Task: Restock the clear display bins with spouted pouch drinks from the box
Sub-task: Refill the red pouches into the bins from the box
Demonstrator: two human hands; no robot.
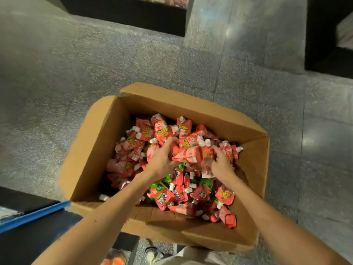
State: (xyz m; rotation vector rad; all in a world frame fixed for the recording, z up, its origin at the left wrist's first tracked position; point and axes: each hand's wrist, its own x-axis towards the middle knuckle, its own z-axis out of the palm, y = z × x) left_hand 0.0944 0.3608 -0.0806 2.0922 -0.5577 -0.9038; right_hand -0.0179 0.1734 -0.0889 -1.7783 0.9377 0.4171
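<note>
Sitting on speckled grey floor, box of pouches, dark plinths beyond

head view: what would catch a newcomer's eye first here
The open cardboard box on the grey floor, heaped with red spouted pouch drinks with white caps. At its middle the left hand and right hand grip a bunch of pouches between them; a few green pouches lie just beneath.

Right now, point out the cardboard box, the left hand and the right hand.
cardboard box [103, 142], head view, bare inner left wall.
left hand [161, 157], head view, back of the hand gripping pouches [191, 154].
right hand [222, 162], head view, back of the hand.
</note>
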